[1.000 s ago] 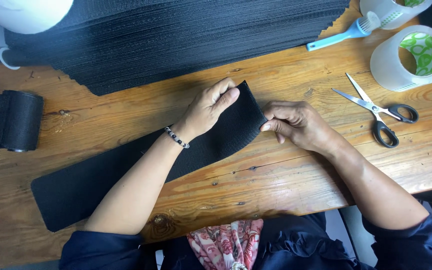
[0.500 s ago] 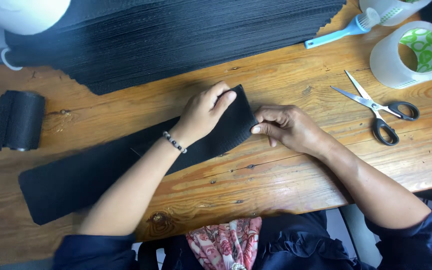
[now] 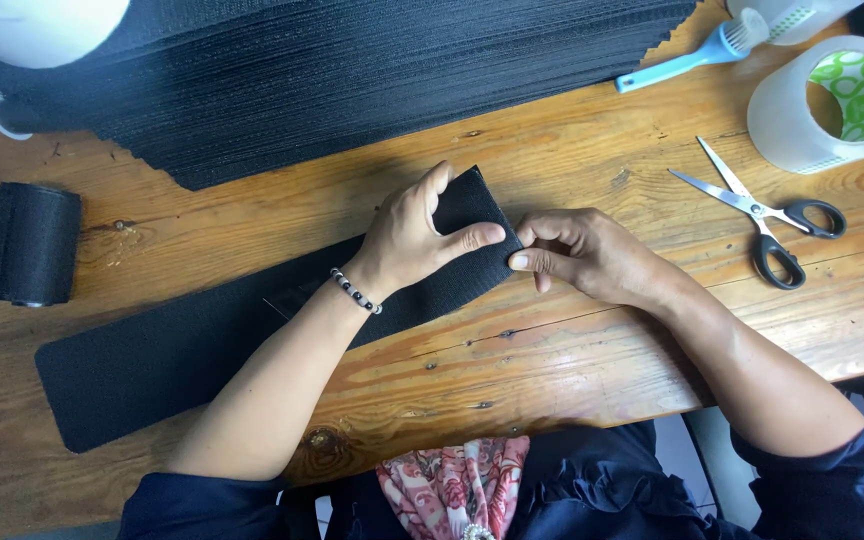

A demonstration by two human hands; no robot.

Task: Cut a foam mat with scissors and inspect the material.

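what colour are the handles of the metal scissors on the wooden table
Black, on the metal scissors; clearest in the head view.

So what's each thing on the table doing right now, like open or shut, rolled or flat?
Black strip: flat on the table, right end being folded over.
Left hand: pressing down on the strip's end.
Right hand: pinching the strip's edge.
Scissors: lying open.
Black roll: rolled up, untouched.
Tape roll: lying flat on its side.
Black stack: piled flat.
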